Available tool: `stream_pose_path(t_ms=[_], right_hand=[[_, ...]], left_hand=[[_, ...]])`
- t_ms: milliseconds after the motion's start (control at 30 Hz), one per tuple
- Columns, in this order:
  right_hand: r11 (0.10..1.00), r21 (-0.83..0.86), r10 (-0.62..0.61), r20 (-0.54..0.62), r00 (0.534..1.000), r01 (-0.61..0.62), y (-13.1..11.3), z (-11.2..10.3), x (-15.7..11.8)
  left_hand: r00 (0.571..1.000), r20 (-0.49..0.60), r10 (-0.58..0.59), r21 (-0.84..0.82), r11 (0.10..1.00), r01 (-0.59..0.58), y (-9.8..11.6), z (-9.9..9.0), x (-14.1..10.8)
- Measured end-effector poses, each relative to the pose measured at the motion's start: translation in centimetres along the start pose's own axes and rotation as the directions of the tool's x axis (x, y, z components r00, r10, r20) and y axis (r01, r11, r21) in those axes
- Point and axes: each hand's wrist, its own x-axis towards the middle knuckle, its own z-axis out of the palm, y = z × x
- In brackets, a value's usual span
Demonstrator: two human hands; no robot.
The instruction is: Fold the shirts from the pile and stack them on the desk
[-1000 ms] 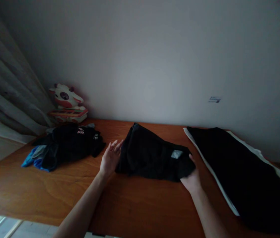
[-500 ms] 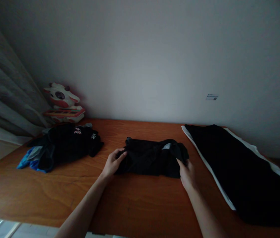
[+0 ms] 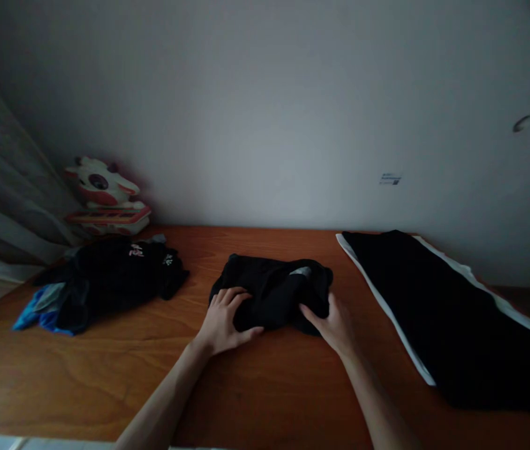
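A dark, folded garment (image 3: 265,290) lies on the wooden table in front of me, with a small grey patch showing near its upper right. Its exact kind cannot be made out. My left hand (image 3: 227,322) rests on its lower left part, fingers spread over the cloth and thumb stretched along the near edge. At the right end, my right hand (image 3: 333,322) has the cloth between its thumb and fingers; some fingertips are hidden behind the fabric.
A heap of dark and blue clothes (image 3: 115,281) lies on the left of the wooden table (image 3: 105,381). Behind it stands a cow-shaped toy keyboard (image 3: 108,200) beside a curtain (image 3: 12,187). Black cloth over white cloth (image 3: 457,319) is spread on the right.
My right hand has moved left, bringing the garment's right end inward, so the garment is shorter. My left hand has gone from pinching the left edge to lying spread on the cloth.
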Motion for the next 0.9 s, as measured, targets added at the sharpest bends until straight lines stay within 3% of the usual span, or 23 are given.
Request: stream_pose_path(t_ms=[100,167,233,267,333,400,433,500,567,633,700,767,833,900], right_hand=[[0.993,0.095,-0.079,0.056,0.995,0.073,-0.4,0.0,-0.2],[0.978,0.191,-0.092,0.065,0.994,0.078,-0.5,-0.2,-0.1],[0.959,0.278,-0.062,0.014,0.998,0.055,-0.3,-0.4,0.3],[0.949,0.315,-0.024,-0.036,0.999,0.034,0.0,-0.6,0.6],[0.929,0.371,0.089,-0.177,0.98,-0.017,0.6,-1.1,1.2],[0.913,0.406,0.194,-0.334,0.922,-0.045,1.3,-1.6,1.8],[0.909,0.414,0.225,-0.4,0.888,-0.044,1.6,-1.8,2.0],[0.912,0.409,0.233,-0.468,0.853,-0.025,1.9,-1.9,2.2],[0.921,0.389,0.204,-0.457,0.866,-0.011,1.8,-1.6,2.2],[0.934,0.357,0.166,-0.408,0.898,-0.01,1.4,-1.2,2.1],[0.963,0.27,0.097,-0.405,0.909,0.017,1.0,-1.0,2.1],[0.99,0.113,-0.021,-0.49,0.872,0.087,0.5,-1.2,1.9],[0.983,-0.043,-0.171,-0.55,0.818,0.176,0.0,-1.5,1.5],[0.949,-0.137,-0.314,-0.475,0.822,0.284,-0.6,-1.8,0.8]], left_hand=[[0.999,0.032,-0.03,-0.052,0.998,0.032,-0.4,0.9,0.1],[0.997,0.015,-0.075,-0.206,0.976,0.076,-1.1,1.0,0.2],[0.972,-0.031,-0.231,-0.423,0.885,0.197,-2.0,0.6,0.5],[0.934,-0.063,-0.351,-0.553,0.792,0.26,-2.4,0.2,0.7],[0.794,-0.121,-0.595,-0.81,0.522,0.268,-3.5,-0.6,1.3],[0.631,-0.144,-0.763,-0.959,0.264,0.1,-4.7,-1.4,1.9],[0.557,-0.146,-0.818,-0.983,0.182,0.01,-5.3,-1.7,2.2],[0.439,-0.135,-0.888,-0.991,0.109,-0.083,-6.3,-1.9,2.5],[0.403,-0.108,-0.909,-0.994,0.1,-0.04,-6.9,-1.7,2.5],[0.439,-0.078,-0.895,-0.983,0.142,0.115,-6.9,-1.2,2.2],[0.514,-0.098,-0.852,-0.912,0.284,0.297,-6.4,-0.6,1.7],[0.617,-0.164,-0.769,-0.778,0.486,0.399,-5.5,-0.2,1.2],[0.746,-0.164,-0.645,-0.622,0.655,0.429,-4.6,0.1,0.7],[0.851,-0.074,-0.52,-0.482,0.765,0.426,-4.0,0.3,0.4]])
